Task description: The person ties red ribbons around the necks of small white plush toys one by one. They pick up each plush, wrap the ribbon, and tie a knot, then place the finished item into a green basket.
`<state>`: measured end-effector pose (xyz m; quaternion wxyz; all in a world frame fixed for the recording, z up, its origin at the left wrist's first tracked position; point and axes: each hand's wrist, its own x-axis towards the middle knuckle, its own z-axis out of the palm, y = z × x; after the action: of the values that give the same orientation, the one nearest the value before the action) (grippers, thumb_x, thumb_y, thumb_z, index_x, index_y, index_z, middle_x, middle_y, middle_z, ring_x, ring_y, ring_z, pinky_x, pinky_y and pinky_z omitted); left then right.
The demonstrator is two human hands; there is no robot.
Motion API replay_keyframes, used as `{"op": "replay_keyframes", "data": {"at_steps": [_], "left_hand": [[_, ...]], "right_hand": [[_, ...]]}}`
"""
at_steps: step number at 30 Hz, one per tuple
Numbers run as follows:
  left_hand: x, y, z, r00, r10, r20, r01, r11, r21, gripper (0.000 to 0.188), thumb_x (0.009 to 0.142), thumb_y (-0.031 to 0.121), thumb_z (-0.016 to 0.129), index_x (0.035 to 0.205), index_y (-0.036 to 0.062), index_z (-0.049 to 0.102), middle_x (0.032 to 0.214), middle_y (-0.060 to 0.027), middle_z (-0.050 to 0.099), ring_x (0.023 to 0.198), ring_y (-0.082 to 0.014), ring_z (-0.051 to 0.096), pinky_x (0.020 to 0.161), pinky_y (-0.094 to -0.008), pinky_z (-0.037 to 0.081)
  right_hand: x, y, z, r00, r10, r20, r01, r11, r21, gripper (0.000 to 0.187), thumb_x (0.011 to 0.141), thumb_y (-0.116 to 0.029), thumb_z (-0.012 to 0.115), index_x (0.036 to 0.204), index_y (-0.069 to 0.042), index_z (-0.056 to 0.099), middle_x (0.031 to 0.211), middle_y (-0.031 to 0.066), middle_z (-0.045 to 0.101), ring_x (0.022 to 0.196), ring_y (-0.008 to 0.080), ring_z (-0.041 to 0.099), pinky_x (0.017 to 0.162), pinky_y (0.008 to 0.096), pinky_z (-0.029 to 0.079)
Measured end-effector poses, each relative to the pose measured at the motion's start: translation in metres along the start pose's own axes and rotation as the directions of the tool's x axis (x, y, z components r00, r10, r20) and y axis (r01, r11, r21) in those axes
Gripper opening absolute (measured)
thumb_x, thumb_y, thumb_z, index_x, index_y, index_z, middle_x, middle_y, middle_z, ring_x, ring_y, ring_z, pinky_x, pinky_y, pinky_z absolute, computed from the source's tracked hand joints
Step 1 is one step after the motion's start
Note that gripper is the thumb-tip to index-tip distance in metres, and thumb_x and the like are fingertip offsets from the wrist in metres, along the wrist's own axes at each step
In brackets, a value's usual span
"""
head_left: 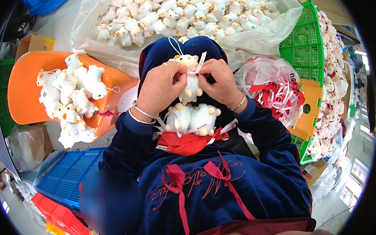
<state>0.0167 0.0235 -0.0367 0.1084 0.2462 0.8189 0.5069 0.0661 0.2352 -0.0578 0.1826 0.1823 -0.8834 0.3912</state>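
Note:
A small white plush sheep [191, 86] with a tan-topped head and a white hanging loop is upright between my hands above my lap. Around its neck runs a pale ribbon [201, 62], one end sticking up past the head. My left hand [163, 85] is closed in a pinch at the left of the neck, on the ribbon. At the other side, my right hand [221, 82] pinches the ribbon too; its fingertips are partly hidden. Two more plush sheep [203, 119] lie on my lap just below, beside a red fabric piece [185, 143] and white ribbon ends.
Ahead, a big clear plastic bag [83, 31] holds many plush sheep. An orange chair [23, 94] at left carries a pile of them. Right of my knees sits a bag of red and white ribbons [280, 93], beside green crates [301, 47]. A blue crate [71, 170] stands lower left.

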Motion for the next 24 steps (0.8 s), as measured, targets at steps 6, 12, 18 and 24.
{"op": "replay_keyframes", "data": {"at_steps": [6, 12, 18, 24], "left_hand": [[-0.001, 0.006, -0.004, 1.000, 0.007, 0.003, -0.007, 0.991, 0.135, 0.011, 0.085, 0.011, 0.071, 0.088, 0.0054, 0.062, 0.073, -0.0127, 0.067, 0.070, -0.0324, 0.068, 0.064, -0.0426, 0.053], [-0.002, 0.001, -0.012, 0.993, -0.110, 0.052, 0.112, 0.993, -0.043, 0.013, 0.089, 0.015, 0.067, 0.090, 0.0020, 0.064, 0.077, -0.0158, 0.070, 0.070, -0.0352, 0.068, 0.065, -0.0446, 0.053], [0.001, -0.001, -0.013, 0.977, -0.201, 0.071, 0.200, 0.979, 0.024, 0.032, 0.097, 0.028, 0.061, 0.083, -0.0003, 0.068, 0.076, -0.0203, 0.069, 0.072, -0.0373, 0.068, 0.066, -0.0464, 0.053], [0.007, 0.022, -0.006, 0.971, -0.227, 0.068, 0.215, 0.964, 0.156, 0.032, 0.095, 0.030, 0.068, 0.083, -0.0002, 0.070, 0.075, -0.0198, 0.069, 0.072, -0.0366, 0.069, 0.064, -0.0451, 0.053]], "right_hand": [[-0.005, 0.003, 0.000, 0.998, 0.060, -0.001, -0.060, 0.997, 0.058, 0.024, 0.075, 0.000, 0.077, 0.090, -0.009, 0.060, 0.089, 0.0056, 0.066, 0.080, 0.0253, 0.064, 0.073, 0.0362, 0.044], [-0.002, 0.001, -0.009, 0.984, 0.166, 0.055, -0.174, 0.966, 0.193, 0.019, 0.085, 0.003, 0.068, 0.101, -0.005, 0.064, 0.092, 0.0075, 0.066, 0.079, 0.0205, 0.062, 0.070, 0.0307, 0.046], [0.011, -0.005, -0.038, 0.737, 0.595, 0.321, -0.675, 0.622, 0.396, 0.032, 0.107, -0.024, 0.050, 0.097, 0.002, 0.066, 0.084, 0.0044, 0.067, 0.073, 0.0119, 0.057, 0.066, 0.0275, 0.046], [0.017, -0.018, -0.029, 0.747, 0.549, 0.376, -0.657, 0.695, 0.291, 0.034, 0.104, -0.028, 0.057, 0.095, 0.004, 0.068, 0.078, 0.0069, 0.068, 0.068, 0.0116, 0.057, 0.063, 0.0284, 0.047]]}}
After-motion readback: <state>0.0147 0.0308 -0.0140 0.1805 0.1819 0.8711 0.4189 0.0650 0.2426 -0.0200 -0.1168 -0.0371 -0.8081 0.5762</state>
